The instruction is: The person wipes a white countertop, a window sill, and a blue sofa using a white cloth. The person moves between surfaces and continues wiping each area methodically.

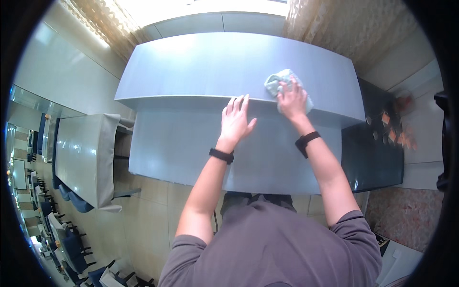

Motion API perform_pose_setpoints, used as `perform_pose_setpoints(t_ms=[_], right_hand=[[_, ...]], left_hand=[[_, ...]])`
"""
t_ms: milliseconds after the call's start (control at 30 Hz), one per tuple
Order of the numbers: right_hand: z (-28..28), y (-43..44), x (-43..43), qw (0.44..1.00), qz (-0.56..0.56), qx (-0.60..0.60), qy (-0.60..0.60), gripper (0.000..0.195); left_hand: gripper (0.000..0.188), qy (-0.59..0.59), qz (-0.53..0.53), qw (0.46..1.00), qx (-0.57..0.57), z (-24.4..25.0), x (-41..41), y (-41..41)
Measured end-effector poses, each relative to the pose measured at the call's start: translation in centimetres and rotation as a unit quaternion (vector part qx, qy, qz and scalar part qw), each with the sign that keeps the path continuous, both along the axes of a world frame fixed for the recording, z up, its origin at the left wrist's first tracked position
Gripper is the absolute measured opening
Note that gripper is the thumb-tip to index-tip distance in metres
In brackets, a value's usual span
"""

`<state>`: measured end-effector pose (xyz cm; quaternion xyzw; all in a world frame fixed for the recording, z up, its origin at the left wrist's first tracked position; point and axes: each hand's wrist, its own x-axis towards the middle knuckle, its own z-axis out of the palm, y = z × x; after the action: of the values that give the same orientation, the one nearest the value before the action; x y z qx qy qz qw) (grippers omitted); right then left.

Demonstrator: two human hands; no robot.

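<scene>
A pale green cloth [278, 81] lies bunched over the front edge of the raised upper shelf [200, 64] of a grey two-level counter. My right hand [293, 99] presses on it with the fingers spread, and part of the cloth hangs below the edge. To the left of it, my left hand [236, 120] is empty, fingers apart, with its fingertips at the shelf's front edge. Below my forearms extends the lower counter surface [172, 143]. A dark band is on each wrist.
A dark cabinet [373, 158] with orange tags or ornaments adjoins the counter at right. At left stands a table [77, 143] with a pale cover and blue chairs [79, 201]. Patterned curtains [315, 21] flank the bright window behind. More chairs line the lower left.
</scene>
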<state>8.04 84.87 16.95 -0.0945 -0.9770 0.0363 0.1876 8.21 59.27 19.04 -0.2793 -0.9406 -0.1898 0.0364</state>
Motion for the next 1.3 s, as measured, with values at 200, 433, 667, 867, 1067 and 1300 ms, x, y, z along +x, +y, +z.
perform_pose_setpoints(t_ms=[200,433,667,867,1067,1300], right_hand=[[1.6,-14.5,-5.8,0.994,0.074,-0.063,-0.06,0.044],[1.7,-20.5,-7.8,0.986,0.13,-0.084,-0.065,0.047],[1.0,-13.7,-4.2,0.983,0.161,-0.081,-0.014,0.042],[0.5,1.2,1.6,0.996,0.064,-0.052,0.029,0.039],[0.6,15.6,7.8,0.997,-0.011,-0.047,0.058,0.036],[0.1,17.2,8.9,0.997,-0.047,-0.011,0.062,0.036]], left_hand=[[0.091,-0.027,0.078,0.996,0.02,-0.5,-2.3,-9.1],[0.09,-0.021,0.098,0.994,0.034,0.6,-4.5,-11.6],[0.09,-0.041,0.059,0.997,-0.011,0.8,-3.1,-6.2],[0.095,-0.021,0.074,0.993,-0.094,0.2,-1.0,-0.8],[0.108,-0.052,0.113,0.979,-0.161,1.3,-1.3,0.6],[0.11,-0.07,0.148,0.968,-0.19,1.9,-1.0,1.2]])
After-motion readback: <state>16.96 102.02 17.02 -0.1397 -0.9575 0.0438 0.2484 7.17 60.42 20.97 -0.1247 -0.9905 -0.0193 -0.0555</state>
